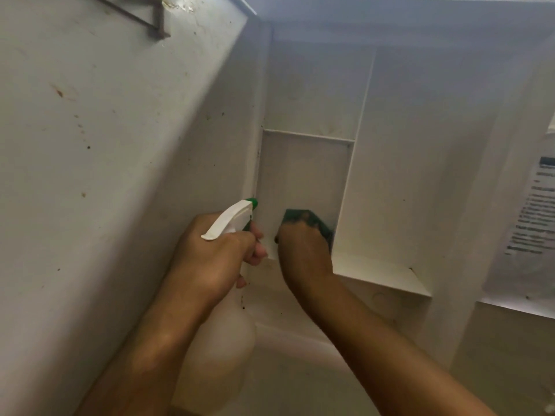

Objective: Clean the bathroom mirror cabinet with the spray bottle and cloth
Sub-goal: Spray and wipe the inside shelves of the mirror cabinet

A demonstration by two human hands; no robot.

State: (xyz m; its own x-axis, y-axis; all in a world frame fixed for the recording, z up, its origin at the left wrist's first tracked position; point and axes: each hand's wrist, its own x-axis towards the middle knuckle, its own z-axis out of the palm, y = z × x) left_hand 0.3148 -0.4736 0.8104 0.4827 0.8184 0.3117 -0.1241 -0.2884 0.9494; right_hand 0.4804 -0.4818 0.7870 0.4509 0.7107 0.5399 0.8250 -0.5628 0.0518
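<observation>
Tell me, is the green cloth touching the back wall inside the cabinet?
Touching. In the head view the right hand presses the green cloth flat against the cabinet's back wall, with no gap showing.

The spray bottle (pixel 216 352) in my left hand (pixel 210 253) is translucent, milky plastic with a smooth, slightly matt body; its trigger head is opaque white plastic, glossier, tipped with a green plastic nozzle. Just right of the bottle, my right hand (pixel 303 250) presses a green cloth (pixel 312 222), soft and fuzzy-looking, against the cabinet (pixel 405 163). The cabinet's inner walls and shelf look like smooth white painted or laminated board with a dull sheen. Left of the bottle, the open door (pixel 120 145) is a smooth matt panel, speckled with brown spots. Far right of the bottle hangs a printed paper sheet (pixel 528 223).
</observation>
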